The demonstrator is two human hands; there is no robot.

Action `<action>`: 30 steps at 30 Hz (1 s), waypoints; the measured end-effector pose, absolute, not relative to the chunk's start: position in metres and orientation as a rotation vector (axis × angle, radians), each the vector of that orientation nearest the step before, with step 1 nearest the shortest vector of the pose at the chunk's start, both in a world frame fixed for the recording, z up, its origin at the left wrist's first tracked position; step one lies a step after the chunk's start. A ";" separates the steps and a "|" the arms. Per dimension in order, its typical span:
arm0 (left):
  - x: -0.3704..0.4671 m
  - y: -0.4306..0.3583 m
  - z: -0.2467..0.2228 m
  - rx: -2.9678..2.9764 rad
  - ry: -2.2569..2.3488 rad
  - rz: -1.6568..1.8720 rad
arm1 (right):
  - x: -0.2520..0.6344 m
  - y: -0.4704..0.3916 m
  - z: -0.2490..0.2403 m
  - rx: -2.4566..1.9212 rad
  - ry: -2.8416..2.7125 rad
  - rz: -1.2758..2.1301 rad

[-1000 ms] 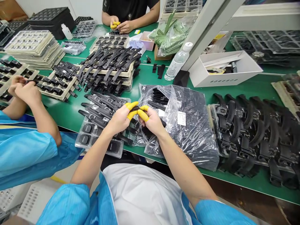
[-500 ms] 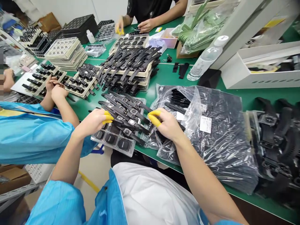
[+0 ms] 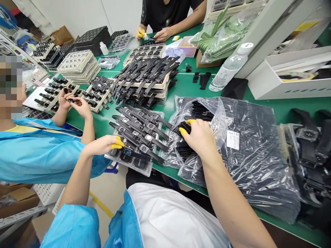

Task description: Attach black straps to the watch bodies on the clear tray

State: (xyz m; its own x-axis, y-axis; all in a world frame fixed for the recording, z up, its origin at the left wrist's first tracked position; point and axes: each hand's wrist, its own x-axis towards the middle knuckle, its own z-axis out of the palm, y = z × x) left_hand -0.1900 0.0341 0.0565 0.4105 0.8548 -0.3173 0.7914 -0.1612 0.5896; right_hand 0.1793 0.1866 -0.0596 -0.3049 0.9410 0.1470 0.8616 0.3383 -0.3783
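Observation:
My left hand (image 3: 103,145), with yellow finger cots on its fingertips, is closed in a pinch on the end of a black watch (image 3: 127,151) at the near side of a clear tray (image 3: 144,169). More black watches (image 3: 139,125) lie in slanted rows across that tray. My right hand (image 3: 200,136), also in yellow finger cots, is at the mouth of a clear plastic bag (image 3: 248,155) packed with black straps. Its thumb and finger are closed on a black watch strap (image 3: 185,127).
Beyond the tray rises a stack of cream trays with black watches (image 3: 147,74). A water bottle (image 3: 229,69) and a white box (image 3: 292,74) stand at the right. To my left, a co-worker in a blue sleeve (image 3: 46,151) handles small parts; another person sits across the table.
My right hand has shifted right from the watches to the bag opening, where it grips a strap. My left hand has lowered slightly. The left co-worker's hands have moved apart.

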 end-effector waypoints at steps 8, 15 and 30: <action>-0.171 0.057 0.028 1.953 1.828 -0.167 | 0.179 0.186 -0.057 -1.648 -2.290 0.395; -0.177 0.040 0.018 2.294 2.148 -0.163 | 0.178 0.186 -0.058 -1.636 -2.272 0.385; -0.177 0.018 0.029 2.237 2.095 -0.591 | 0.181 0.191 -0.067 -1.514 -2.071 0.524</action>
State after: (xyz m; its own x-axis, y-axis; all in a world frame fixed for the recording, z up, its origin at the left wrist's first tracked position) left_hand -0.1770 0.0181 0.0288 0.0277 0.9582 -0.2848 0.9658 -0.0991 -0.2394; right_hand 0.1810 0.1914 -0.0673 -0.2418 0.9536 0.1792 0.7536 0.3009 -0.5844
